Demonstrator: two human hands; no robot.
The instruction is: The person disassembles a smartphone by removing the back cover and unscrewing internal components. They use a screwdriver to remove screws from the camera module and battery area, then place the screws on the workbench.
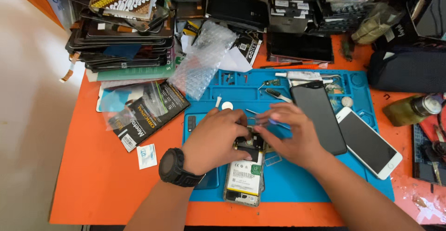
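Orange table point(107, 175), blue mat point(297, 180): both hands pinch opened phone point(245, 175); two phones point(320, 117) just right.

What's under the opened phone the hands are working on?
The opened phone lies on the blue work mat, which rests on the orange table. The left hand and right hand cover its top end, so nothing beneath that part shows.

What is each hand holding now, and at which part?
Both the left hand and right hand rest on the upper end of the opened phone; whether fingers pinch any part cannot be told.
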